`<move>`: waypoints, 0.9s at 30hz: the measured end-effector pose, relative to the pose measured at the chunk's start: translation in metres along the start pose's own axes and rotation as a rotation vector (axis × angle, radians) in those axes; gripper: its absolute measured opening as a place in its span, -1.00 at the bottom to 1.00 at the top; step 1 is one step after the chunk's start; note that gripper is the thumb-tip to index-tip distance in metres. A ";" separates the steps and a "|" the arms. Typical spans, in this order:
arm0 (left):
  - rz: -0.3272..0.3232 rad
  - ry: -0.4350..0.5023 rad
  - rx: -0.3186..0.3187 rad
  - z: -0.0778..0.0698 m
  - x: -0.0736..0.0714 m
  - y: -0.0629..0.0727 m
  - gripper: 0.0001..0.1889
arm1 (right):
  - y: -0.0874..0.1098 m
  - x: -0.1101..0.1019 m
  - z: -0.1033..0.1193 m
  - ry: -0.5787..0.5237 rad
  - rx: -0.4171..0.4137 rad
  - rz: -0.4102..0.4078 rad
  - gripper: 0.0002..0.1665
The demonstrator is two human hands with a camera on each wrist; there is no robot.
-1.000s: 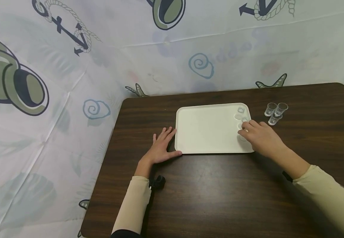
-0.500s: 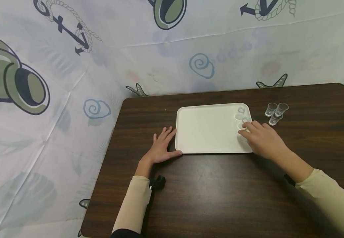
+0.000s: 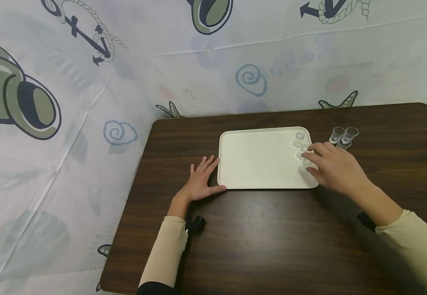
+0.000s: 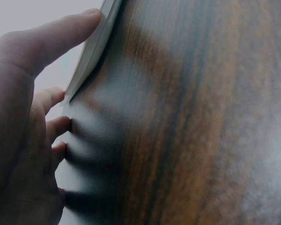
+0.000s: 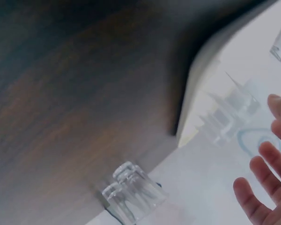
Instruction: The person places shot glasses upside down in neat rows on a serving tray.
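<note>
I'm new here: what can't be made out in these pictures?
- Head view: base of the nearest small clear round cup on the dark brown wood-grain table, behind the bare right hand.
- Head view: whether the small clear round cups on the white rectangular tray hold anything; too small.
- Right wrist view: those cups' outlines, blurred; part of the right hand, past the right edge.
- Left wrist view: part of the tray, cut off by the top edge.
</note>
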State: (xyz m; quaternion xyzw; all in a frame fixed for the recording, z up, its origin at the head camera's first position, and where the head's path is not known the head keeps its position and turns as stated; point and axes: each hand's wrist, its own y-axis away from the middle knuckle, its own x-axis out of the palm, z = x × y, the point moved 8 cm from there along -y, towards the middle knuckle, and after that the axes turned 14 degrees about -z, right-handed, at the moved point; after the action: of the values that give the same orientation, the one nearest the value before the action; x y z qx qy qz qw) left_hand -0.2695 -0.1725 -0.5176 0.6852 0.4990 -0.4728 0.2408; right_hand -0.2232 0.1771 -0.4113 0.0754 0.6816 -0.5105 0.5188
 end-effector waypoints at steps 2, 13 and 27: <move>-0.002 -0.002 0.000 0.000 0.000 0.000 0.05 | -0.003 -0.006 -0.005 -0.026 0.051 -0.023 -0.46; -0.002 -0.004 -0.001 -0.001 -0.001 0.000 0.04 | 0.003 -0.034 -0.062 -0.083 0.457 -0.149 -0.47; 0.000 -0.008 -0.007 0.000 -0.001 0.001 0.05 | 0.056 -0.004 -0.124 -0.088 0.837 -0.009 -0.34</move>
State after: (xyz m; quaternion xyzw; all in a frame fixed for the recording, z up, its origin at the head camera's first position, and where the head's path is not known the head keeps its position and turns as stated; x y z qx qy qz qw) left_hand -0.2690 -0.1732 -0.5174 0.6825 0.4996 -0.4737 0.2453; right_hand -0.2640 0.3008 -0.4497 0.2547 0.3927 -0.7485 0.4697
